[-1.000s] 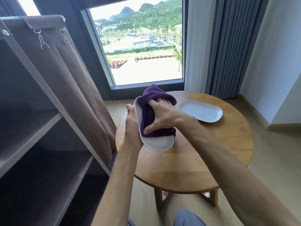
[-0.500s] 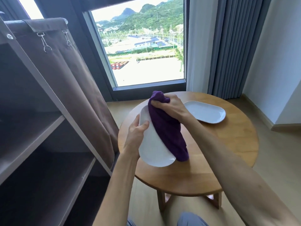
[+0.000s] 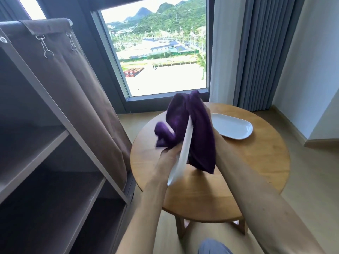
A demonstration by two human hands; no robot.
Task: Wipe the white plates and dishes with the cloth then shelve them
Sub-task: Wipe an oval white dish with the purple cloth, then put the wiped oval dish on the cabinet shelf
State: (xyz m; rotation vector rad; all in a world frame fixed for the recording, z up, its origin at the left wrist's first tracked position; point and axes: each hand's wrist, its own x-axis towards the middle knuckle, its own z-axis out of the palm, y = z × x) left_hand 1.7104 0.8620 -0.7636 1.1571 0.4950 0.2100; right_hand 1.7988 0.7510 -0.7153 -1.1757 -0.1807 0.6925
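The left hand (image 3: pixel 169 160) holds a white plate (image 3: pixel 184 151) edge-on above the tabletop (image 3: pixel 256 171). A purple cloth (image 3: pixel 194 132) drapes over it, hiding the right hand. A second plate (image 3: pixel 232 128) lies behind.

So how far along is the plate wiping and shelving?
Nothing is shelved yet: the shelves in view look bare. In hand: the left hand holds one white plate on edge, with the purple cloth draped over it. Left: a second plate on the table, then shelving both.

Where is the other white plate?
The other white plate lies flat on the far right part of the round wooden table, near the grey curtain, right of the purple cloth.
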